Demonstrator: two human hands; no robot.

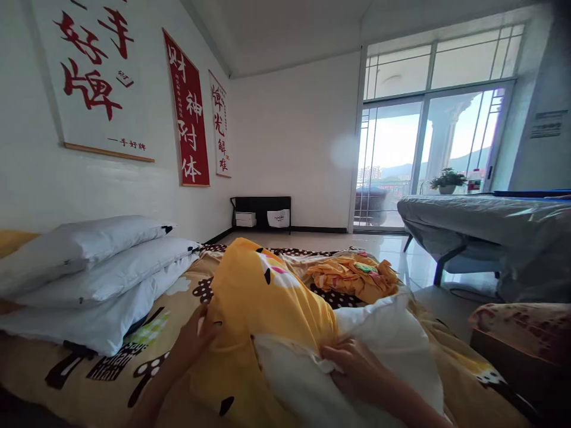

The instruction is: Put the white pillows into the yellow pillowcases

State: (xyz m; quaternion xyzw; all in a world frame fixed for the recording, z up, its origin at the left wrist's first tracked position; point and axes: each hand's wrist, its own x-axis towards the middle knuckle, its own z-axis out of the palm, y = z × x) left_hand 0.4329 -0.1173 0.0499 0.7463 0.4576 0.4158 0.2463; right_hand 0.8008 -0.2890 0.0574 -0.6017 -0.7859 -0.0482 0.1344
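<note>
Patterned bed [89,380] under three stacked white pillows [98,267], crumpled orange cloth [352,276]

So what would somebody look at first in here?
Probably the yellow pillowcase in the middle of the bed, with the left hand and right hand pulling it over a white pillow. Next, the red banner on the left wall.

stacked white pillows [93,267], wall banners [187,110], potted plant [447,180]
</note>
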